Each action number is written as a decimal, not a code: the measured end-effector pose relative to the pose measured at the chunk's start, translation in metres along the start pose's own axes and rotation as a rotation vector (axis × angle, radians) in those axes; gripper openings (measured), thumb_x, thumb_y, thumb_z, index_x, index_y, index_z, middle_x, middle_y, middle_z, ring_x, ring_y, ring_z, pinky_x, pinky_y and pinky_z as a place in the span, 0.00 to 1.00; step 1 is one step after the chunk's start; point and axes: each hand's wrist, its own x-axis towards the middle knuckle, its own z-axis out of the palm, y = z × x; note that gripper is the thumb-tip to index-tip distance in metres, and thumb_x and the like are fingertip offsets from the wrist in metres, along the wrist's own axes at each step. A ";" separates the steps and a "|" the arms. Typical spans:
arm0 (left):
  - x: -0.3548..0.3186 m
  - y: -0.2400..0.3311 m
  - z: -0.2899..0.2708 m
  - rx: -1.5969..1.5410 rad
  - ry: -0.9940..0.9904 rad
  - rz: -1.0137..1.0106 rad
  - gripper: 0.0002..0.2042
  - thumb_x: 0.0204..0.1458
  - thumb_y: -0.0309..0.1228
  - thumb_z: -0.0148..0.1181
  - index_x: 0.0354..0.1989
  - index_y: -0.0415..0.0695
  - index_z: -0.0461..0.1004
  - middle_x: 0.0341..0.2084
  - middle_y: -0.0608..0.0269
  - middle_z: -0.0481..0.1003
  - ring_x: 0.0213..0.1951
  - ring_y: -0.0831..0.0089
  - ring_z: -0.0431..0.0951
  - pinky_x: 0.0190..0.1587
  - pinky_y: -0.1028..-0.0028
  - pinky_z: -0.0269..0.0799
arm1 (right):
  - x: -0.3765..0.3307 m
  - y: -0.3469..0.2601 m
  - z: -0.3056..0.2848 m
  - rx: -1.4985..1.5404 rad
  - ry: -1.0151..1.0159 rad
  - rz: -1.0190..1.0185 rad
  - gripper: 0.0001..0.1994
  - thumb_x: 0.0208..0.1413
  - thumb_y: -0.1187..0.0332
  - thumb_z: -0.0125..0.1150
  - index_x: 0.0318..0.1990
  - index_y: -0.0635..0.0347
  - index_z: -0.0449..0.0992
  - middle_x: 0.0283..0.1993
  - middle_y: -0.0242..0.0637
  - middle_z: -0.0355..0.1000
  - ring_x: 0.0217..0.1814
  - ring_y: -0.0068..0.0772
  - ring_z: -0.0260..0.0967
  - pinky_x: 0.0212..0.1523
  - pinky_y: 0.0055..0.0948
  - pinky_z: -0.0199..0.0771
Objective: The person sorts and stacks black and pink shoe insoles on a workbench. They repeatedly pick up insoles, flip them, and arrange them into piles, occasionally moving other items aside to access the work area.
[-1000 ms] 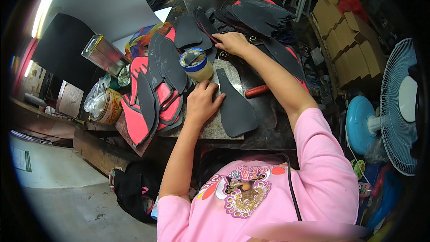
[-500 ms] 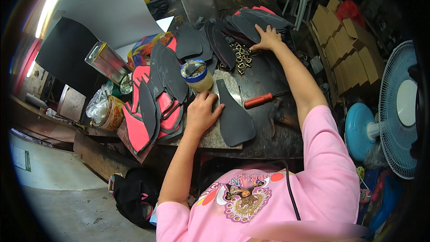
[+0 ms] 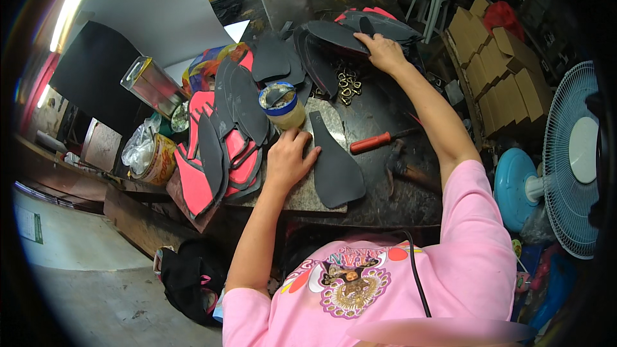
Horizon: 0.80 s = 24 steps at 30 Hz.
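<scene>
My right hand [image 3: 384, 53] is closed on the near edge of a black sole piece [image 3: 334, 35] and holds it tilted above the far pile. Brass-coloured metal rings or buckles [image 3: 349, 85] lie in a heap just below that hand. My left hand [image 3: 289, 159] rests on a stone slab [image 3: 292, 200], fingers bent, thumb apart, holding nothing I can see. Its fingertips are at the base of a blue-rimmed glue jar [image 3: 286, 115], which has a dark piece across its mouth. Beside the thumb, a single black sole [image 3: 337, 170] lies flat.
Stacked black and red soles [image 3: 218, 141] cover the table's left side. A red-handled screwdriver [image 3: 371, 144] and a hammer [image 3: 411, 172] lie to the right. Metal cans [image 3: 283, 0] stand behind and left. A fan [image 3: 572, 154] and cardboard boxes [image 3: 508, 83] are at right.
My right hand has gone from spread fingers over the far pile to gripping a black sole, lifting it and moving slightly left. My left hand has hardly moved.
</scene>
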 end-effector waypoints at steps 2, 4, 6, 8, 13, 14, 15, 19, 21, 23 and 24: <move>0.000 -0.001 0.000 -0.010 0.004 0.004 0.16 0.49 0.39 0.68 0.41 0.44 0.77 0.38 0.56 0.75 0.41 0.55 0.78 0.42 0.61 0.75 | -0.020 -0.010 -0.022 0.005 0.042 -0.055 0.35 0.50 0.76 0.61 0.67 0.35 0.64 0.46 0.48 0.72 0.48 0.55 0.75 0.48 0.47 0.77; 0.000 -0.002 0.001 -0.016 0.003 0.002 0.15 0.49 0.39 0.68 0.41 0.44 0.77 0.38 0.56 0.75 0.41 0.55 0.78 0.42 0.61 0.75 | -0.052 -0.023 -0.046 0.014 0.030 -0.119 0.36 0.49 0.78 0.61 0.66 0.35 0.64 0.45 0.48 0.72 0.47 0.54 0.76 0.47 0.47 0.77; 0.000 -0.002 0.001 -0.013 0.001 0.000 0.16 0.48 0.39 0.68 0.41 0.44 0.77 0.38 0.56 0.74 0.42 0.56 0.77 0.42 0.61 0.75 | -0.095 -0.037 -0.069 0.005 0.002 -0.162 0.37 0.47 0.80 0.62 0.66 0.36 0.64 0.44 0.47 0.71 0.45 0.52 0.76 0.44 0.47 0.77; 0.000 -0.001 0.001 0.001 -0.007 0.000 0.16 0.47 0.39 0.69 0.40 0.43 0.76 0.37 0.56 0.74 0.42 0.56 0.77 0.42 0.61 0.75 | -0.141 -0.047 -0.093 0.002 -0.048 -0.195 0.38 0.45 0.80 0.63 0.66 0.37 0.65 0.42 0.45 0.70 0.41 0.51 0.76 0.42 0.47 0.76; 0.000 0.000 0.002 0.018 0.009 0.011 0.15 0.47 0.38 0.69 0.39 0.44 0.76 0.37 0.57 0.73 0.41 0.56 0.76 0.42 0.61 0.75 | -0.214 -0.058 -0.124 0.109 -0.345 -0.116 0.37 0.41 0.72 0.72 0.64 0.41 0.68 0.44 0.42 0.70 0.45 0.49 0.75 0.45 0.46 0.75; 0.000 0.001 0.002 0.019 -0.002 0.005 0.15 0.47 0.38 0.68 0.39 0.44 0.76 0.37 0.57 0.73 0.42 0.56 0.76 0.42 0.61 0.75 | -0.221 -0.058 -0.126 0.134 -0.414 -0.084 0.37 0.40 0.69 0.75 0.63 0.42 0.70 0.47 0.42 0.71 0.47 0.49 0.75 0.47 0.45 0.75; 0.000 0.001 0.002 0.026 -0.001 0.007 0.15 0.47 0.38 0.68 0.40 0.44 0.76 0.37 0.57 0.73 0.42 0.56 0.76 0.42 0.61 0.75 | -0.225 -0.056 -0.128 0.162 -0.390 -0.077 0.36 0.40 0.66 0.75 0.62 0.44 0.71 0.49 0.41 0.70 0.50 0.48 0.74 0.49 0.45 0.75; 0.000 0.000 0.003 0.042 0.008 0.023 0.15 0.49 0.40 0.67 0.40 0.45 0.76 0.38 0.57 0.74 0.42 0.56 0.77 0.42 0.61 0.75 | -0.237 -0.052 -0.130 0.212 -0.287 -0.077 0.35 0.38 0.60 0.78 0.59 0.48 0.73 0.57 0.39 0.68 0.58 0.46 0.71 0.54 0.43 0.73; 0.000 -0.001 0.004 0.048 0.013 0.034 0.15 0.49 0.39 0.67 0.40 0.44 0.76 0.38 0.56 0.73 0.42 0.56 0.76 0.42 0.61 0.75 | -0.242 -0.053 -0.130 0.179 -0.278 -0.075 0.34 0.37 0.58 0.78 0.57 0.49 0.75 0.59 0.40 0.66 0.61 0.45 0.68 0.56 0.43 0.73; -0.001 -0.001 0.005 0.057 0.010 0.031 0.15 0.49 0.40 0.67 0.40 0.45 0.76 0.37 0.56 0.73 0.42 0.56 0.77 0.42 0.61 0.74 | -0.247 -0.052 -0.131 0.229 -0.276 -0.049 0.34 0.36 0.58 0.78 0.56 0.50 0.75 0.58 0.40 0.67 0.61 0.44 0.68 0.55 0.42 0.73; -0.001 -0.002 0.005 0.060 0.004 0.029 0.15 0.49 0.40 0.67 0.40 0.45 0.76 0.37 0.56 0.74 0.42 0.56 0.77 0.42 0.61 0.74 | -0.249 -0.052 -0.132 0.254 -0.266 -0.043 0.34 0.36 0.57 0.78 0.56 0.51 0.75 0.58 0.39 0.67 0.61 0.44 0.68 0.55 0.41 0.73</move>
